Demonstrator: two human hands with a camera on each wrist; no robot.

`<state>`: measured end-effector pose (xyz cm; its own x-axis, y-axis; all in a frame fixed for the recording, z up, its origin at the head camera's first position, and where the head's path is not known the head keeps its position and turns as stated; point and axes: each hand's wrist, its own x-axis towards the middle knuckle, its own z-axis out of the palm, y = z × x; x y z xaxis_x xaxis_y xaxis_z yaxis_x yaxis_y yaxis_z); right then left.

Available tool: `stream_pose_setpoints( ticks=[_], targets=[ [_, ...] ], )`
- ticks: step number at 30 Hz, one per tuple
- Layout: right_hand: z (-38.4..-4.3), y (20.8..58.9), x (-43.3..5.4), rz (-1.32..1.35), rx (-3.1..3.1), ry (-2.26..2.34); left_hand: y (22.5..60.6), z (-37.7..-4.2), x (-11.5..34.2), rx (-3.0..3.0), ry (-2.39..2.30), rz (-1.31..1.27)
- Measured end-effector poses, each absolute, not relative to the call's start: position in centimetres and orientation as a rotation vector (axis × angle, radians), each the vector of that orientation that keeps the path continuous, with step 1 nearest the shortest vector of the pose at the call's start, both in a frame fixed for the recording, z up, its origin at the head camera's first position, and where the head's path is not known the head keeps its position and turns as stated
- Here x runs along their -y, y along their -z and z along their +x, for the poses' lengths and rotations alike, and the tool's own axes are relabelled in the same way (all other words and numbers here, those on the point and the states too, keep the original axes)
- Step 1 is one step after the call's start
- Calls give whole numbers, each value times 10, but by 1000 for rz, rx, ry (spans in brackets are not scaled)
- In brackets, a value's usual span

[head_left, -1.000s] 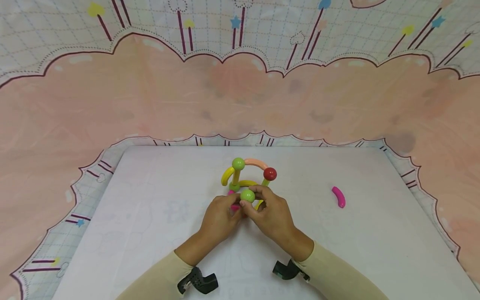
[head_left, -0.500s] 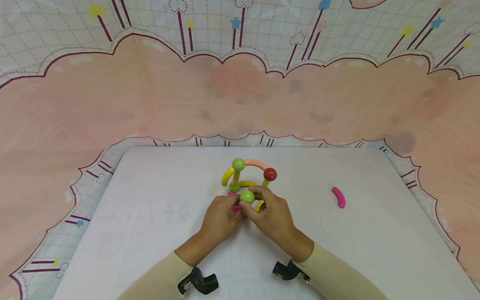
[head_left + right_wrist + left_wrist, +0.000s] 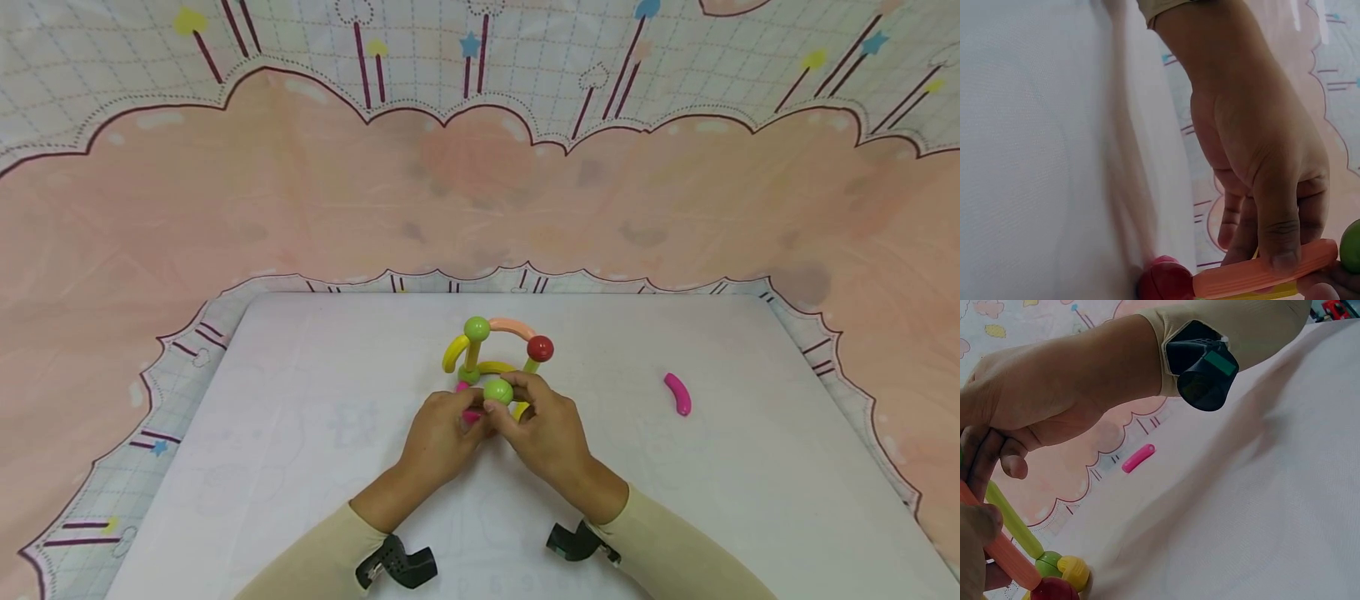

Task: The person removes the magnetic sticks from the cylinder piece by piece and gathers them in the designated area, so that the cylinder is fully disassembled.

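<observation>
A toy frame of coloured rods and balls stands between the two hands. In the head view, my right hand [image 3: 551, 425] pinches a light green ball [image 3: 498, 392] between thumb and fingers. My left hand [image 3: 442, 433] comes in from the other side. The right wrist view has its thumb and fingers gripping an orange rod [image 3: 1235, 278], which runs from a red ball [image 3: 1163, 281] up to the green one. Behind the hands rise another green ball [image 3: 477, 328], a peach curved rod [image 3: 513, 326], a second red ball [image 3: 540, 348] and a yellow curved rod [image 3: 453, 353]. The hands hide the frame's near part.
A loose magenta curved piece [image 3: 678, 394] lies on the white table [image 3: 750, 500], right of the frame. Beyond the table hangs a peach patterned cloth [image 3: 337, 208]. Black wrist cameras sit on both sleeves.
The pinched green ball has shifted very slightly to the right with my right fingertips. My left hand and the rest of the frame stay in place.
</observation>
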<state>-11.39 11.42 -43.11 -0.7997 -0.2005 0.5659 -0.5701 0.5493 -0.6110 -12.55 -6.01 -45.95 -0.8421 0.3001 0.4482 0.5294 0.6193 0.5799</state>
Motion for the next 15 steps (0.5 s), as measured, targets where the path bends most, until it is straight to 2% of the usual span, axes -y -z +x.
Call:
stream_pose_setpoints(
  ticks=[10, 15],
  targets=[
    [-113, 436, -128, 725, 2174, -1225, 456, -124, 59, 2594, 1082, -641],
    [-119, 435, -150, 663, 2024, -1243, 456, -125, 59, 2600, 1105, -643]
  ],
)
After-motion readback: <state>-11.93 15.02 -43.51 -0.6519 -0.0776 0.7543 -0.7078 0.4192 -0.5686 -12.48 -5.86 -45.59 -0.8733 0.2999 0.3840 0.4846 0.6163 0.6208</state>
